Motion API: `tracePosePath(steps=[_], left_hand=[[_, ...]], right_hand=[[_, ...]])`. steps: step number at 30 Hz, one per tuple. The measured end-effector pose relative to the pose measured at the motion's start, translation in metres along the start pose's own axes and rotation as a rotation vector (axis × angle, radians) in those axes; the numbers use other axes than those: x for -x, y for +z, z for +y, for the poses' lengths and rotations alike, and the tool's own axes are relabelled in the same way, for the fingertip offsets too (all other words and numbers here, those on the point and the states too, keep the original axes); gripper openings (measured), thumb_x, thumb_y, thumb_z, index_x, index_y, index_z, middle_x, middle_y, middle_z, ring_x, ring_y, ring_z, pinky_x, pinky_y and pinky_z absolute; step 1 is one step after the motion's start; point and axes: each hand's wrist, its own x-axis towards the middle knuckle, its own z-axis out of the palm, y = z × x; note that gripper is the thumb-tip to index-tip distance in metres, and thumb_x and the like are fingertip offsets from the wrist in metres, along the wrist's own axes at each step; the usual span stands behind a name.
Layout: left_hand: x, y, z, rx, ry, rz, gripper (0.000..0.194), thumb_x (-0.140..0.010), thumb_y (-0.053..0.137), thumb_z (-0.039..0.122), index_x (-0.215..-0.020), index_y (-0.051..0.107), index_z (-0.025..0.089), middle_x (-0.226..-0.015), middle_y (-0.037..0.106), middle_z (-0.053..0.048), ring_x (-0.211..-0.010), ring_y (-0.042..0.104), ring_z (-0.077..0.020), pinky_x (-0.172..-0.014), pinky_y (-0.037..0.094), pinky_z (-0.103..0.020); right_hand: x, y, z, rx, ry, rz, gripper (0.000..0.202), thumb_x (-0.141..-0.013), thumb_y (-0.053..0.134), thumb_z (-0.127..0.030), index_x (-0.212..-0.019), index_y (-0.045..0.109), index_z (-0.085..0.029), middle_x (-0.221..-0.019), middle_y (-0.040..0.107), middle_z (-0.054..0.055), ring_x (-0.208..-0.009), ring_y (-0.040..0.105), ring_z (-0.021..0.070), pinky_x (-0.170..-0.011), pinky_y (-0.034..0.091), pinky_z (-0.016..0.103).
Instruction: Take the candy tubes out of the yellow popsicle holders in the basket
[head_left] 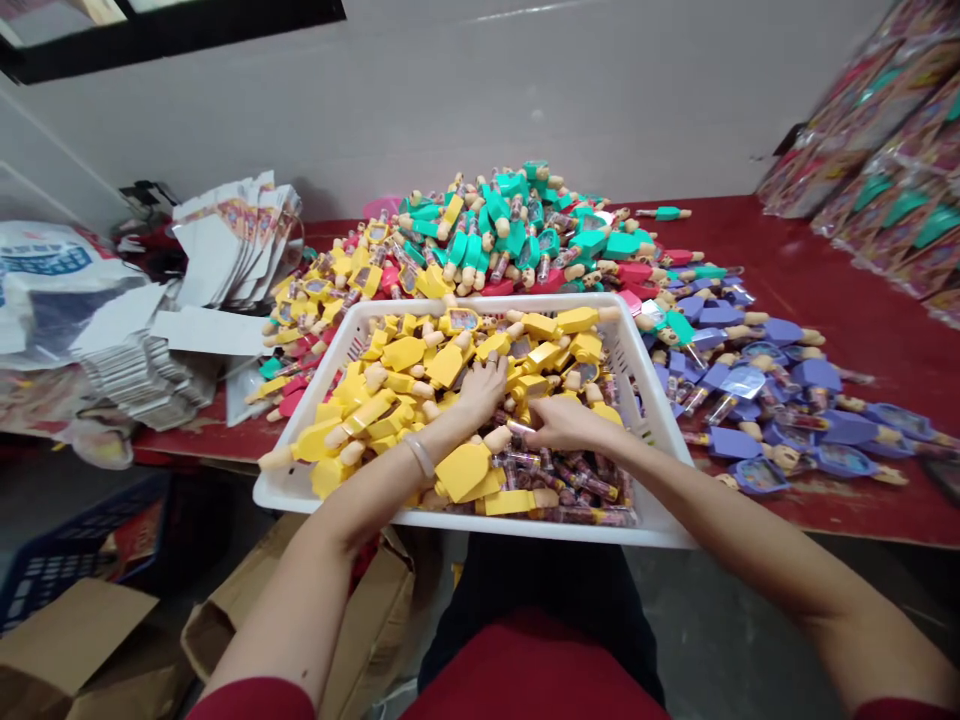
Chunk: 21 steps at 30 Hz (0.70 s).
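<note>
A white plastic basket (660, 470) at the table's front edge holds many yellow toy pieces (405, 352) with beige tips, and small clear tubes with dark contents (589, 480) at its right front. My left hand (484, 385) reaches down among the yellow pieces near the middle, fingers spread over them. Close to its right, my right hand (559, 422) has its fingers bent against the pieces and tubes; its fingertips are partly hidden, and whatever they hold cannot be made out.
Behind the basket lies a heap of green pieces (514, 215); purple ones (817, 375) spread at right. Folded white cards (127, 355) stand at left, packaged goods (892, 150) at back right. Cardboard boxes (60, 640) and a blue crate (75, 545) are below.
</note>
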Motion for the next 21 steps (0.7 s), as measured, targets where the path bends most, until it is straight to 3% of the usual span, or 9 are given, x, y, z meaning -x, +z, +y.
tracePosePath(steps=[4, 6, 8, 10, 12, 14, 17, 21], left_hand=[[-0.004, -0.015, -0.003, 0.142, -0.01, 0.054, 0.049, -0.075, 0.07, 0.016, -0.122, 0.053, 0.014, -0.13, 0.05, -0.022, -0.116, 0.055, -0.0347, -0.096, 0.043, -0.042], [-0.007, -0.033, -0.008, 0.454, -0.06, 0.17, 0.052, -0.067, 0.078, 0.02, -0.115, 0.058, 0.015, -0.123, 0.057, -0.017, -0.109, 0.059, -0.0305, -0.095, 0.045, -0.037], [-0.009, -0.055, -0.014, 0.896, -0.158, 0.254, 0.036, -0.069, 0.075, 0.026, -0.102, 0.064, 0.015, -0.106, 0.066, -0.012, -0.096, 0.063, -0.0244, -0.089, 0.048, -0.032], [-0.007, -0.077, -0.022, 1.292, -0.265, 0.134, 0.025, -0.077, 0.067, 0.036, -0.091, 0.066, 0.016, -0.085, 0.068, -0.008, -0.079, 0.064, -0.0202, -0.077, 0.052, -0.03], [0.0, -0.091, -0.027, 1.531, -0.326, -0.106, 0.033, -0.082, 0.061, 0.049, -0.083, 0.065, 0.017, -0.064, 0.063, -0.004, -0.06, 0.061, -0.0171, -0.063, 0.052, -0.028], [0.01, -0.098, -0.03, 1.57, -0.326, -0.31, 0.042, -0.08, 0.062, 0.058, -0.078, 0.063, 0.017, -0.046, 0.049, 0.002, -0.043, 0.051, -0.0134, -0.049, 0.048, -0.026], [0.024, -0.098, -0.029, 1.414, -0.25, -0.461, 0.044, -0.074, 0.071, 0.059, -0.076, 0.061, 0.015, -0.038, 0.035, 0.007, -0.037, 0.043, -0.0101, -0.044, 0.044, -0.023], [0.029, -0.095, -0.024, 1.18, -0.117, -0.458, 0.04, -0.069, 0.081, 0.044, -0.089, 0.065, 0.013, -0.066, 0.062, 0.0, -0.064, 0.059, -0.0124, -0.064, 0.051, -0.023]], right_hand=[[-0.001, -0.01, 0.011, -0.288, 0.065, 0.357, 0.025, -0.08, 0.061, -0.04, -0.092, 0.057, -0.019, -0.072, 0.062, 0.0, -0.066, 0.057, 0.0177, -0.059, 0.036, 0.024], [-0.002, -0.012, 0.014, -0.405, 0.08, 0.474, 0.034, -0.082, 0.058, -0.038, -0.109, 0.055, -0.017, -0.074, 0.063, 0.0, -0.067, 0.058, 0.0185, -0.063, 0.039, 0.026], [-0.003, -0.013, 0.017, -0.493, 0.066, 0.512, 0.045, -0.085, 0.055, -0.035, -0.125, 0.05, -0.016, -0.078, 0.066, 0.001, -0.069, 0.06, 0.0189, -0.067, 0.041, 0.027], [-0.004, -0.014, 0.018, -0.54, 0.041, 0.509, 0.047, -0.086, 0.053, -0.032, -0.13, 0.048, -0.017, -0.083, 0.068, 0.003, -0.072, 0.061, 0.0189, -0.07, 0.042, 0.028], [-0.006, -0.013, 0.02, -0.561, 0.016, 0.525, 0.043, -0.085, 0.051, -0.028, -0.127, 0.049, -0.017, -0.089, 0.068, 0.004, -0.077, 0.062, 0.0193, -0.072, 0.042, 0.029], [-0.008, -0.011, 0.022, -0.545, -0.003, 0.551, 0.039, -0.082, 0.05, -0.023, -0.121, 0.05, -0.017, -0.091, 0.068, 0.005, -0.079, 0.062, 0.0202, -0.071, 0.042, 0.029], [-0.008, -0.009, 0.022, -0.413, -0.002, 0.562, 0.036, -0.078, 0.049, -0.02, -0.114, 0.05, -0.017, -0.087, 0.067, 0.005, -0.075, 0.062, 0.021, -0.066, 0.04, 0.028], [-0.005, -0.007, 0.017, -0.078, -0.018, 0.521, 0.024, -0.084, 0.049, -0.022, -0.105, 0.057, -0.017, -0.094, 0.069, 0.009, -0.08, 0.063, 0.0226, -0.065, 0.034, 0.029]])
